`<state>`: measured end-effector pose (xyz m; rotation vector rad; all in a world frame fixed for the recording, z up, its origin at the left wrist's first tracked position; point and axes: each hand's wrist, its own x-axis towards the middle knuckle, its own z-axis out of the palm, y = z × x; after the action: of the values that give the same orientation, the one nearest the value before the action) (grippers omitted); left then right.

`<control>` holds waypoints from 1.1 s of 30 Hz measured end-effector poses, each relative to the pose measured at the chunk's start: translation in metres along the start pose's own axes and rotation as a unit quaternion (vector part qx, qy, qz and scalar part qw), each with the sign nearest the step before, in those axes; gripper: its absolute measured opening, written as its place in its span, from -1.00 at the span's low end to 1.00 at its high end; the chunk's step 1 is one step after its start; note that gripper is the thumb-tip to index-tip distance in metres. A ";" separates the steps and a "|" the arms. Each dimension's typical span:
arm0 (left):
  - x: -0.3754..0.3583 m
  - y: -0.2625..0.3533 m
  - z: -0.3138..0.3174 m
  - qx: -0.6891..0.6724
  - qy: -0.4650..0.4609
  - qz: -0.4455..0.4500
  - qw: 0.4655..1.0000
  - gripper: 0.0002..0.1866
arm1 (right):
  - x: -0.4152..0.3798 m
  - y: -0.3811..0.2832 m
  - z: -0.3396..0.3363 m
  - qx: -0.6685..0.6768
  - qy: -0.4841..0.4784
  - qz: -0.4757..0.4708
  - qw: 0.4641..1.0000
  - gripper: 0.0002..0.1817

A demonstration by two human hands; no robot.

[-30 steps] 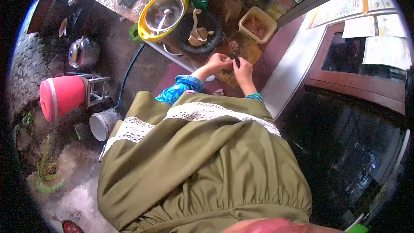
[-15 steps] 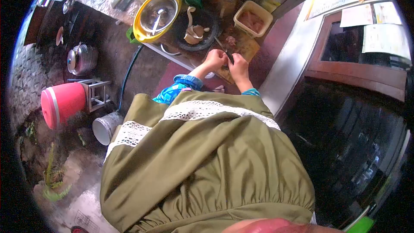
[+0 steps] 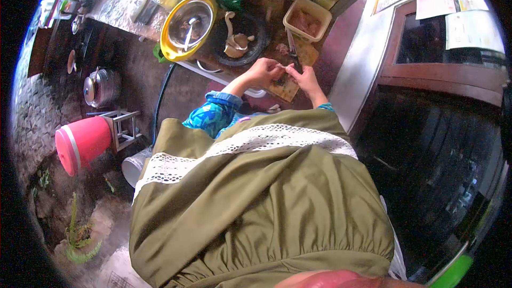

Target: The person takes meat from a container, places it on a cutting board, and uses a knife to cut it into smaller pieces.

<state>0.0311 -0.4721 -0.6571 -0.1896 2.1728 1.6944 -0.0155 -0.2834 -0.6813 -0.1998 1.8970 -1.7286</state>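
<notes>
My left hand (image 3: 265,72) is closed, its fingertips pinching a small pale piece (image 3: 285,68) too small to name. Right beside it, my right hand (image 3: 306,79) is closed around the dark handle of a knife, thumb and finger meeting at the same pale piece. The knife blade (image 3: 290,40) points away from me, toward the white tub. Both hands are over a worn cutting board (image 3: 284,88). A small lump of pink meat (image 3: 282,48) lies on the board just beyond my hands.
A white tub (image 3: 308,20) of pink meat stands behind the board. Left of it are a dark stone mortar (image 3: 255,53) with a pale pestle (image 3: 230,29) and a yellow basin (image 3: 166,34) holding a metal bowl and spoon. A red cooler (image 3: 85,144) is lower left.
My hands have come slightly apart, with the pale piece now visible between the fingertips. The knife blade has swung to the right and points more directly away.
</notes>
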 end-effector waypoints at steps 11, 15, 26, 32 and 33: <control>-0.015 0.019 -0.021 -0.215 -0.150 0.049 0.964 -0.60 | -0.022 -0.039 0.004 0.238 -0.098 0.090 0.962 -0.86; -0.019 0.014 -0.017 -0.242 -0.163 0.033 0.956 -0.61 | -0.034 -0.039 0.014 0.325 -0.077 0.108 0.936 -0.89; -0.024 0.013 -0.009 -0.407 -0.127 0.006 0.905 -0.72 | -0.041 -0.040 0.028 0.213 0.033 0.071 0.974 -0.84; -0.024 0.016 -0.011 -0.278 -0.098 0.028 0.955 -0.73 | -0.044 -0.045 0.035 0.226 0.054 0.066 0.970 -0.80; -0.024 0.016 -0.011 -0.278 -0.100 0.028 0.955 -0.73 | -0.044 -0.047 0.035 0.234 0.047 0.067 0.969 -0.78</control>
<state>0.0451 -0.4816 -0.6314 -0.0968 1.5292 2.2155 0.0260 -0.3006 -0.6238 0.1898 1.4672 -2.0583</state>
